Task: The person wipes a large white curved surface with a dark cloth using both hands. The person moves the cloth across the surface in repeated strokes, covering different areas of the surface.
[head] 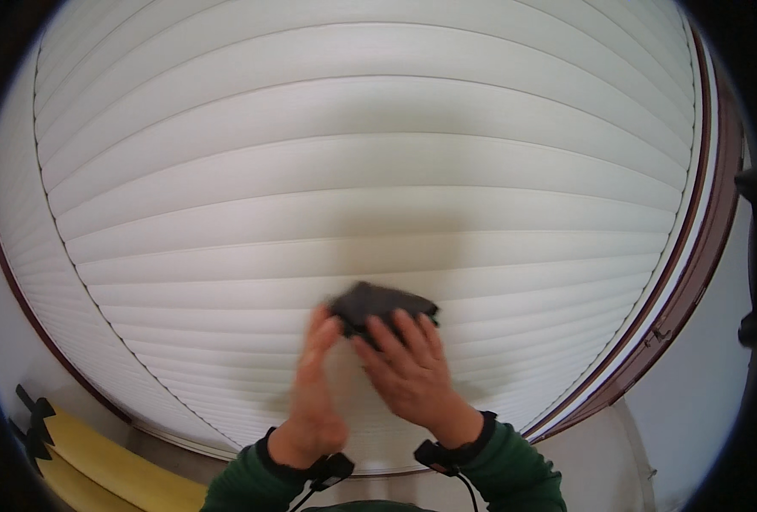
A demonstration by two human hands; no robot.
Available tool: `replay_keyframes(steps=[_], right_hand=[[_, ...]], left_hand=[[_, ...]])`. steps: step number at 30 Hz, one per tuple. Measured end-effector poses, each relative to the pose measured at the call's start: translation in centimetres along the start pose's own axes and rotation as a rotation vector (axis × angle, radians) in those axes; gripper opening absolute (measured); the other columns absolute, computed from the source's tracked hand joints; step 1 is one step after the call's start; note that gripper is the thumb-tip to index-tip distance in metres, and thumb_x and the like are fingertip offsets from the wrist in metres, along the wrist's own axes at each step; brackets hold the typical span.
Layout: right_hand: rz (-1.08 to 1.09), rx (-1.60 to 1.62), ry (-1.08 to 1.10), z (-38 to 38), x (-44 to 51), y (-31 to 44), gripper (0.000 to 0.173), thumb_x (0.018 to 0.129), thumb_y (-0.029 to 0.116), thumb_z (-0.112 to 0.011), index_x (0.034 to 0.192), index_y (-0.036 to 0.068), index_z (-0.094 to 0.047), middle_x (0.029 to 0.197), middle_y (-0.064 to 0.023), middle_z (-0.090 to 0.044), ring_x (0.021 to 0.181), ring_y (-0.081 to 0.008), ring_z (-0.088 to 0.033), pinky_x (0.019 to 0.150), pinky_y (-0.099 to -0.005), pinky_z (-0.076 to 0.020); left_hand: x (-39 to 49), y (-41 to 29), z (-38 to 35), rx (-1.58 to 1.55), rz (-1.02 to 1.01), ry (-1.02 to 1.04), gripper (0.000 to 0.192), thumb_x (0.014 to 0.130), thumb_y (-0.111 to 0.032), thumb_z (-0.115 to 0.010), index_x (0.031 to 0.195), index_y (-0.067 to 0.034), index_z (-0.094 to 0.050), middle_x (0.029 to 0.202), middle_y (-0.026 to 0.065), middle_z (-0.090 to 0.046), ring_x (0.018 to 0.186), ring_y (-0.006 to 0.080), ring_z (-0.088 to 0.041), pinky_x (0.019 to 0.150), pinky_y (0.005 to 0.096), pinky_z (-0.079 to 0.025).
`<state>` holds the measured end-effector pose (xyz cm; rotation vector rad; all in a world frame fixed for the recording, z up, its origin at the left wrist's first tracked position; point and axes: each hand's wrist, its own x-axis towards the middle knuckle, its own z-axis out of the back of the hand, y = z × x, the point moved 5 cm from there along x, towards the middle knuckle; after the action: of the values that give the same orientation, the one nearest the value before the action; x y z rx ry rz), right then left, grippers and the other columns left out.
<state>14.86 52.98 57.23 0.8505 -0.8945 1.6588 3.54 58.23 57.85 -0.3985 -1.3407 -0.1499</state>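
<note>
A dark grey cloth [378, 306], bunched or folded, is up in front of a white slatted door panel [378, 160]. My right hand [407, 371] has its fingers spread over the cloth's lower part and holds it. At the cloth's left corner are the fingers of my left hand [317, 384], blurred; whether they pinch the cloth is unclear. Shadows fall on the slats above and beside the hands. Whether the cloth touches the panel cannot be made out.
A reddish-brown frame [692, 345] with a latch-like fitting runs along the right side. At the lower left lie long yellow objects [103, 457] with black ends. Pale floor [596, 461] shows at the lower right. Cables hang from black wrist devices [333, 470].
</note>
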Motion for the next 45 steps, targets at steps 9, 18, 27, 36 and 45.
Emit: replay_keyframes(steps=[9,18,27,36,45], right_hand=[[0.103,0.0,-0.007,-0.7,6.5,2.2,0.037,0.079,0.012,-0.053,0.115,0.005,-0.057,0.13,-0.0063,-0.047,0.123,-0.0276,-0.041,0.102,-0.0413,-0.0326],[-0.28,-0.406,-0.325,9.3,-1.2,-11.9,0.04,0.079,0.0,-0.051,0.119,-0.003,-0.049,0.124,-0.0213,-0.047,0.119,-0.0355,-0.042,0.099,-0.0442,-0.0348],[-0.178,-0.279,-0.439,5.8,4.4,-8.0,0.045,0.074,0.013,-0.059,0.116,-0.002,-0.049,0.123,-0.0218,-0.044,0.115,-0.0409,-0.041,0.097,-0.0525,-0.0306],[0.102,-0.098,-0.147,1.5,8.7,-0.9,0.031,0.075,0.013,-0.058,0.106,0.011,-0.062,0.117,-0.0093,-0.053,0.116,-0.0339,-0.046,0.098,-0.0489,-0.0367],[-0.603,-0.466,-0.589,13.4,-2.9,-18.1,0.039,0.083,-0.004,-0.045,0.122,-0.002,-0.044,0.126,-0.02,-0.042,0.118,-0.0331,-0.041,0.1,-0.0374,-0.0317]], left_hand=[[-6.5,0.7,4.6,0.542,-0.053,0.042,0.055,0.093,-0.041,-0.032,0.138,-0.01,-0.028,0.142,0.0194,-0.027,0.133,0.0467,-0.013,0.104,0.0614,-0.005],[-9.8,4.3,9.6,0.883,0.106,0.193,0.052,0.089,-0.031,-0.043,0.135,-0.008,-0.033,0.143,0.0196,-0.025,0.132,0.049,-0.014,0.102,0.0647,-0.007],[-11.1,6.5,10.2,0.887,0.127,0.23,0.051,0.088,-0.026,-0.046,0.133,-0.005,-0.035,0.144,0.0188,-0.023,0.133,0.0474,-0.012,0.103,0.0637,-0.006],[-12.2,8.2,9.6,0.919,0.098,0.167,0.055,0.084,-0.022,-0.051,0.135,-0.009,-0.034,0.146,0.0171,-0.02,0.134,0.046,-0.007,0.103,0.0635,-0.001],[-12.7,8.6,10.2,0.88,0.083,0.22,0.055,0.085,-0.023,-0.049,0.136,-0.01,-0.033,0.147,0.0154,-0.019,0.134,0.0462,-0.006,0.104,0.0624,0.0]])
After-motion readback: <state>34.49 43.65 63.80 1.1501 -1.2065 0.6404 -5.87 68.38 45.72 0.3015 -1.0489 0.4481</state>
